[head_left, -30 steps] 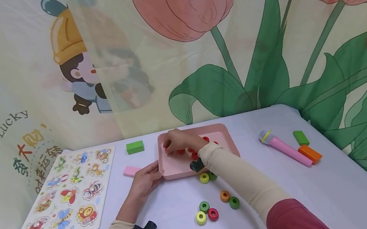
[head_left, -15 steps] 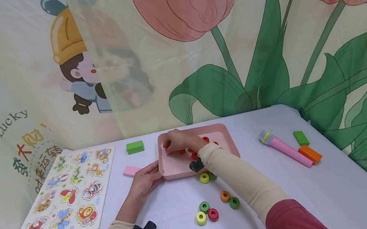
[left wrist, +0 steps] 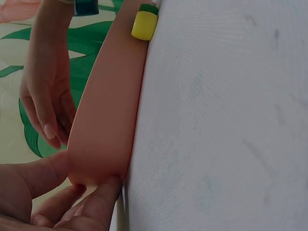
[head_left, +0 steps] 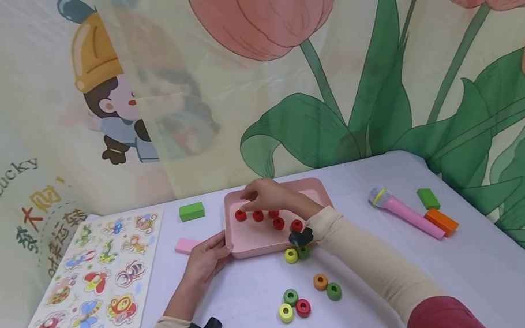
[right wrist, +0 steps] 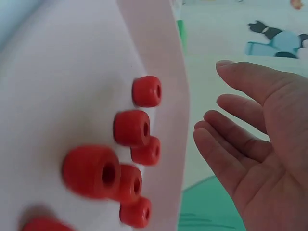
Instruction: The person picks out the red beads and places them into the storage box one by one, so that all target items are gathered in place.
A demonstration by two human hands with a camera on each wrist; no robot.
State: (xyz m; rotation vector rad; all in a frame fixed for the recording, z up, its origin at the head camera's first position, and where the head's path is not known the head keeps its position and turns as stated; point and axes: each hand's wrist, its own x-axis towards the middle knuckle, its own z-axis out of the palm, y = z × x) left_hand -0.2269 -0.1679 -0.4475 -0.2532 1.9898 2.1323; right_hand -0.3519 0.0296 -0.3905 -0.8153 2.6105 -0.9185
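Note:
A shallow pink tray (head_left: 250, 243) holds several red beads (head_left: 279, 224), barrel-shaped with a hole through each. At the tray's near left corner, my left hand (head_left: 207, 260) holds its side; in the left wrist view the thumb is at the rim and curled fingers lie against the lower wall. My right hand (head_left: 270, 193) hovers over the tray's far left part, and in the right wrist view its loosely bent fingers (right wrist: 231, 130) hold nothing. Just in front of the tray stand a yellow bead (head_left: 291, 255) and a green bead (head_left: 303, 252), partly covered by the wrist camera.
Nearer me lie more beads, including an orange bead (head_left: 321, 281) and a red bead (head_left: 303, 308). An insect picture board (head_left: 98, 278) lies left. Green block (head_left: 192, 211) and pink block (head_left: 186, 245) flank the tray's left; a toy microphone (head_left: 405, 213) and orange block (head_left: 441, 221) lie right.
My right hand has opened and lifted slightly up and right, leaving a red bead at the tray's left. The left hand stays on the tray's corner.

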